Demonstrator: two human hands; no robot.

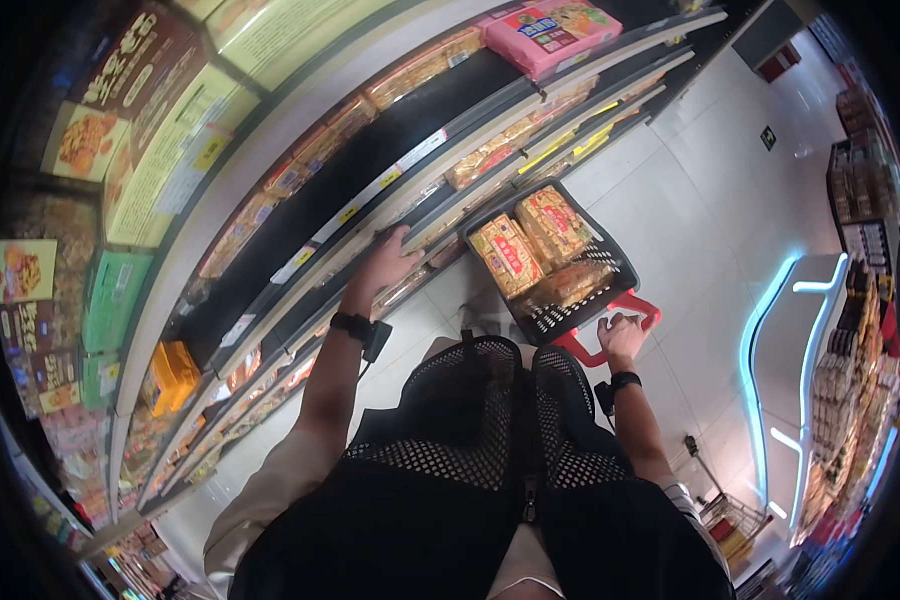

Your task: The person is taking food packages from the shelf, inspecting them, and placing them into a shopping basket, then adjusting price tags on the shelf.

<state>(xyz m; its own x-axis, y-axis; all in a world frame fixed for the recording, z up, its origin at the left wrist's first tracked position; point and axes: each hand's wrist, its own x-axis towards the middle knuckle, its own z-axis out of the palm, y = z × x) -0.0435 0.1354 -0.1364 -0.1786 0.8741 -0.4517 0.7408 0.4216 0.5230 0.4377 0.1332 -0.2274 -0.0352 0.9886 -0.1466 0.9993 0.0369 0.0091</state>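
My right hand [622,336] is closed round the red handle [650,312] of a black shopping basket [618,262]. Inside the basket sit two tan packages with red labels, one package [507,257] beside another package [553,222]. A clear-wrapped brown package [573,285] lies closer to the handle. To the left, my left hand [390,264] reaches to the edge of a lower shelf [425,237], its thumb apart from the fingers. Nothing shows in that hand, though the fingertips are partly lost in shadow.
Long tiered shelves [300,200] curve along my left, with packaged food on them. A pink package [552,35] lies on an upper tier, and an orange package [173,378] sits low left. Pale floor tiles [690,190] stretch right toward a blue-lit display [795,370] and a cart [730,520].
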